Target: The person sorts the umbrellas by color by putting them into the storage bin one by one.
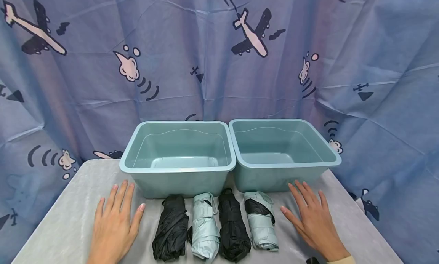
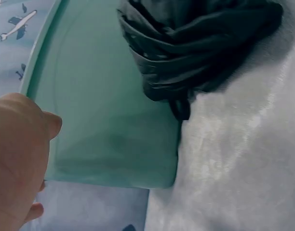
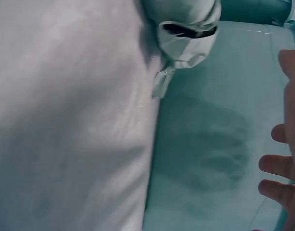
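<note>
My left hand [image 1: 114, 224] is at the left of the table, palm down with fingers spread, holding nothing. Nearest to it lies a folded black umbrella [image 1: 170, 229], also close up in the left wrist view as a bundle of dark cloth [image 2: 186, 48]. To its right are a pale green folded umbrella [image 1: 205, 229], a second black umbrella [image 1: 234, 229] and a second pale one [image 1: 261, 222] with a black band. My right hand [image 1: 313, 222] is spread palm down right of that last umbrella, its fingertips overlapping the right bin's front in the head view.
Two green plastic bins stand side by side behind the umbrellas: a left bin [image 1: 178, 170] and a right bin [image 1: 288, 165], both with bare insides. A pale cloth covers the table [image 1: 65, 218]. Behind hangs a blue curtain [image 1: 178, 35] printed with airplanes.
</note>
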The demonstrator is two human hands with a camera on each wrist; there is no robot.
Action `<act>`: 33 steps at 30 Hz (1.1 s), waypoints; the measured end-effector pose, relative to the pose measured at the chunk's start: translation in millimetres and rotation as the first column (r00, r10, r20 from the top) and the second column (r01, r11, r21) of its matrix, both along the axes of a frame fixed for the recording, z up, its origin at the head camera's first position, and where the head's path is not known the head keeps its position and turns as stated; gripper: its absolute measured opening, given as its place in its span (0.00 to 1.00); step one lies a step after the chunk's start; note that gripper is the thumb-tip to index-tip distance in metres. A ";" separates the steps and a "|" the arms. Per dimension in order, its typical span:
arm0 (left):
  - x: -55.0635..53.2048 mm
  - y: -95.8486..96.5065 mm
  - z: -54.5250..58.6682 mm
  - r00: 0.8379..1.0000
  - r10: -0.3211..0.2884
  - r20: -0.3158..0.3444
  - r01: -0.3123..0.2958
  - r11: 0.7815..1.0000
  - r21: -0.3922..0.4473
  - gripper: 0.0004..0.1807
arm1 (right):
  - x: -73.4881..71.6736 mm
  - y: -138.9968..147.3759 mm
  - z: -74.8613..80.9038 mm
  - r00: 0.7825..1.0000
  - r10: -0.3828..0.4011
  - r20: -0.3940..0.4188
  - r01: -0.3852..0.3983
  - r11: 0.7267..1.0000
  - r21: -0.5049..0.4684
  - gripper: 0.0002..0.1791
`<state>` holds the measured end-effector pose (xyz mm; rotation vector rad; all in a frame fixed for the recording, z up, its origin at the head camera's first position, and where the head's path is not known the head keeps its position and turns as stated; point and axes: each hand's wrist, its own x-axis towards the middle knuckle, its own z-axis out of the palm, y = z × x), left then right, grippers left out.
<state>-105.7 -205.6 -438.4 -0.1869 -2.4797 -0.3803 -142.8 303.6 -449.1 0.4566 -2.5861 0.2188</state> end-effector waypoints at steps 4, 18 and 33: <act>0.3 0.3 7.5 0.999 -0.019 -0.038 0.019 1.000 -0.004 0.32 | -0.1 -2.0 7.0 0.999 0.025 -0.047 -0.025 1.000 -0.002 0.39; 0.9 1.8 34.1 0.984 -0.065 -0.166 0.065 0.998 -0.009 0.30 | 2.6 -12.6 32.7 0.979 0.083 -0.187 -0.091 0.995 -0.036 0.36; -22.4 -2.8 59.5 0.949 -0.101 -0.297 0.174 0.958 0.227 0.12 | 4.1 -23.3 44.5 0.968 0.125 -0.217 -0.152 0.983 -0.108 0.18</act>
